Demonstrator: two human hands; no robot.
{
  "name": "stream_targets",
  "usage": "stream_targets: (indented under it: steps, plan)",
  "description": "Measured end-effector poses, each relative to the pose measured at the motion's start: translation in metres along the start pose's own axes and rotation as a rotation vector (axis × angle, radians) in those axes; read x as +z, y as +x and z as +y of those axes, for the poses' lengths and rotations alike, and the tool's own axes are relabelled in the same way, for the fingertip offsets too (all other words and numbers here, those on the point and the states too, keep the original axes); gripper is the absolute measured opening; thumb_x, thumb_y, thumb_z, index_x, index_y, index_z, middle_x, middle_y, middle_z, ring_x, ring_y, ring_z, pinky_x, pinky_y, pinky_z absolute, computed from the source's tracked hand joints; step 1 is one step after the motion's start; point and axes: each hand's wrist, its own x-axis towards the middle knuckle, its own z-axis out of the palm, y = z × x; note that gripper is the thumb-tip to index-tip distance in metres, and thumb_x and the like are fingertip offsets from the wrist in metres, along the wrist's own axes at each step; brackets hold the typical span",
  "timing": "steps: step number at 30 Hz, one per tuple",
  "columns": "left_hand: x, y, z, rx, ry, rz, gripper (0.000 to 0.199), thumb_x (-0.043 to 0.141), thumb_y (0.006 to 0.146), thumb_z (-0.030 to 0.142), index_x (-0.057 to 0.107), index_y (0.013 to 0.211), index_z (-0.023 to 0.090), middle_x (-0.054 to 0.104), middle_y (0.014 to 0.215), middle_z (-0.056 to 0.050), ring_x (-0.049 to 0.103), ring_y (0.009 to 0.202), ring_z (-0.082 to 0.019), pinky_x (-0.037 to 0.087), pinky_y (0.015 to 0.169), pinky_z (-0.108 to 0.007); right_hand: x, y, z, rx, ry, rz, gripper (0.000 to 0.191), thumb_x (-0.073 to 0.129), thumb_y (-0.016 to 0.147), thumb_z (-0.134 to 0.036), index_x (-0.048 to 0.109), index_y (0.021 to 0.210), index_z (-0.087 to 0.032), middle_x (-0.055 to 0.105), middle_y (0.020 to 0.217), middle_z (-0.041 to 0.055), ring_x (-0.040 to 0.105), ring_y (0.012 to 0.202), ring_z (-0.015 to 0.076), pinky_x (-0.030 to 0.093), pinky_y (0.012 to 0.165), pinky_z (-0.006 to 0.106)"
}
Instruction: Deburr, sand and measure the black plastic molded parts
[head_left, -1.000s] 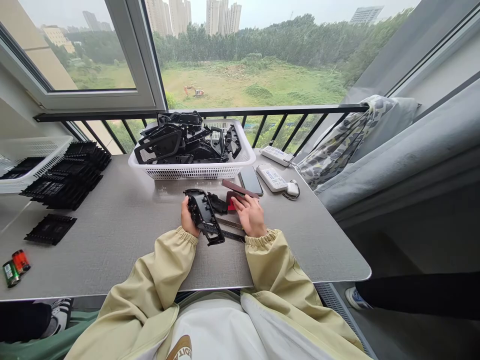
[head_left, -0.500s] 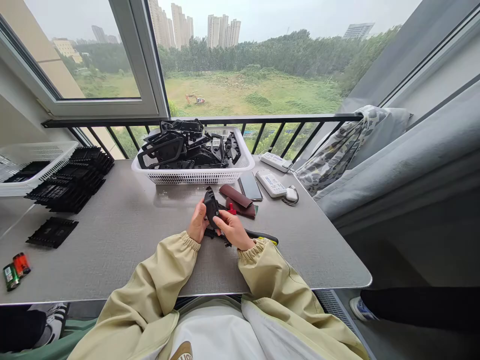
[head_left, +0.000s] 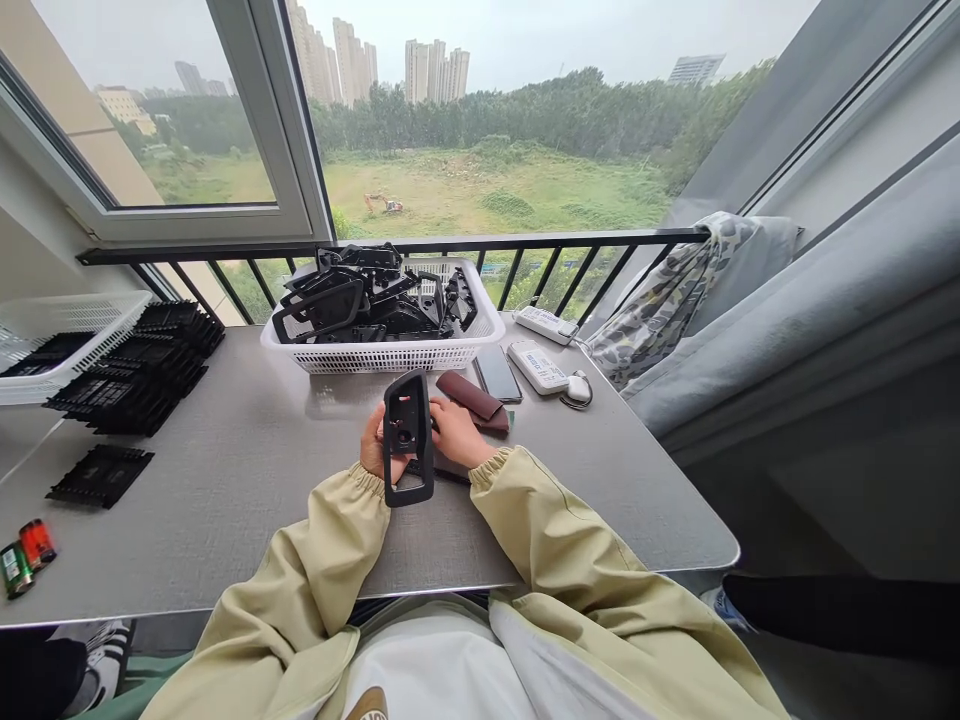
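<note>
A black plastic frame (head_left: 426, 440) with a long opening is held tilted up over the table, in front of my body. My left hand (head_left: 373, 448) is closed round its left side, with some fingers behind it and partly visible through the opening. My right hand (head_left: 459, 436) is at the frame's right edge with its fingers curled. The frame partly hides those fingertips, so what they grip cannot be made out. A dark handle (head_left: 453, 476) lies on the table below my right hand, mostly covered.
Behind my hands stands a white basket (head_left: 382, 357) heaped with black plastic parts. A brown case (head_left: 471, 395), a phone (head_left: 498, 374) and a white power bank-like box (head_left: 537, 367) lie to its right. Stacked black panels (head_left: 142, 350), a single panel (head_left: 101, 474) and two batteries (head_left: 36, 543) are left.
The black frame has been turned so its long opening faces me. My right hand has shifted up and back to its edge. The red tool part and yellow handle end are now hidden.
</note>
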Motion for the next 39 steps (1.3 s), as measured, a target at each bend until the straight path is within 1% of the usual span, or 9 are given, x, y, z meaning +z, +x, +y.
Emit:
stream_targets:
  steps: [6, 11, 14, 21, 28, 30, 32, 36, 39]
  plan:
    - [0.002, -0.001, -0.002, -0.023, 0.045, -0.007, 0.042, 0.063, 0.075, 0.049, 0.067, 0.097, 0.013, 0.071, 0.075, -0.009, 0.069, 0.072, -0.024, 0.056, 0.062, -0.034, 0.009, 0.014, -0.002, 0.001, 0.069, 0.059, 0.007, 0.058, 0.075, -0.015, 0.063, 0.070, -0.018, 0.062, 0.074, 0.0063, 0.056, 0.074, 0.0217, 0.043, 0.079, 0.040]
    - [0.000, 0.000, -0.001, 0.002, 0.078, 0.017, 0.047, 0.064, 0.073, 0.051, 0.066, 0.102, 0.013, 0.072, 0.085, -0.011, 0.069, 0.075, -0.023, 0.056, 0.060, -0.032, -0.015, 0.010, -0.005, 0.035, 0.237, 0.306, 0.025, 0.044, 0.087, -0.030, 0.062, 0.101, -0.019, 0.062, 0.094, 0.0070, 0.057, 0.082, 0.0193, 0.047, 0.076, 0.033]
    - [0.000, 0.001, -0.005, -0.012, 0.144, 0.065, 0.048, 0.065, 0.072, 0.052, 0.067, 0.100, 0.013, 0.072, 0.082, -0.011, 0.068, 0.069, -0.022, 0.052, 0.052, -0.028, -0.027, 0.001, -0.013, -0.022, 0.398, 0.454, 0.032, 0.054, 0.085, -0.033, 0.058, 0.115, -0.024, 0.061, 0.095, 0.0043, 0.057, 0.085, 0.0189, 0.047, 0.079, 0.033]
    - [0.002, 0.003, -0.011, 0.069, 0.137, 0.114, 0.038, 0.065, 0.071, 0.048, 0.069, 0.090, 0.015, 0.071, 0.078, -0.006, 0.064, 0.063, -0.017, 0.048, 0.051, -0.025, -0.027, -0.007, -0.024, -0.219, 0.262, 0.165, 0.023, 0.052, 0.087, -0.025, 0.065, 0.106, -0.023, 0.056, 0.091, 0.0071, 0.057, 0.088, 0.0220, 0.049, 0.081, 0.038]
    - [-0.001, 0.006, 0.002, 0.271, 0.028, 0.140, 0.031, 0.065, 0.072, 0.048, 0.067, 0.082, 0.020, 0.069, 0.070, -0.002, 0.062, 0.060, -0.016, 0.051, 0.057, -0.028, -0.028, -0.020, -0.034, -0.383, 0.294, -0.220, 0.021, 0.053, 0.089, -0.025, 0.068, 0.103, -0.020, 0.056, 0.086, 0.0055, 0.058, 0.079, 0.0176, 0.051, 0.074, 0.033]
    - [-0.001, 0.005, 0.005, 0.270, 0.017, 0.119, 0.031, 0.063, 0.073, 0.047, 0.067, 0.085, 0.019, 0.069, 0.069, -0.001, 0.062, 0.058, -0.015, 0.051, 0.058, -0.027, -0.028, -0.022, -0.037, -0.411, 0.282, -0.263, 0.020, 0.053, 0.089, -0.024, 0.068, 0.102, -0.020, 0.056, 0.086, 0.0050, 0.058, 0.078, 0.0169, 0.051, 0.073, 0.032]
    - [-0.001, 0.004, 0.006, 0.197, 0.048, 0.094, 0.034, 0.062, 0.075, 0.046, 0.067, 0.089, 0.016, 0.070, 0.070, -0.002, 0.063, 0.058, -0.015, 0.051, 0.055, -0.026, -0.027, -0.021, -0.036, -0.407, 0.258, -0.160, 0.020, 0.052, 0.091, -0.023, 0.066, 0.103, -0.021, 0.056, 0.087, 0.0055, 0.059, 0.079, 0.0173, 0.052, 0.074, 0.032]
    - [0.000, 0.002, 0.000, -0.036, 0.109, 0.047, 0.035, 0.062, 0.076, 0.042, 0.067, 0.095, 0.012, 0.071, 0.072, -0.005, 0.063, 0.054, -0.015, 0.047, 0.046, -0.024, -0.026, -0.014, -0.028, -0.318, 0.183, 0.228, 0.021, 0.049, 0.092, -0.019, 0.063, 0.108, -0.021, 0.054, 0.091, 0.0073, 0.058, 0.086, 0.0201, 0.051, 0.079, 0.036]
    - [0.001, 0.003, -0.004, -0.036, 0.076, 0.040, 0.032, 0.062, 0.077, 0.040, 0.066, 0.094, 0.012, 0.071, 0.073, -0.005, 0.064, 0.056, -0.015, 0.049, 0.048, -0.024, -0.026, -0.011, -0.024, -0.319, 0.146, 0.247, 0.022, 0.048, 0.091, -0.017, 0.062, 0.108, -0.020, 0.054, 0.091, 0.0077, 0.058, 0.086, 0.0205, 0.052, 0.079, 0.036]
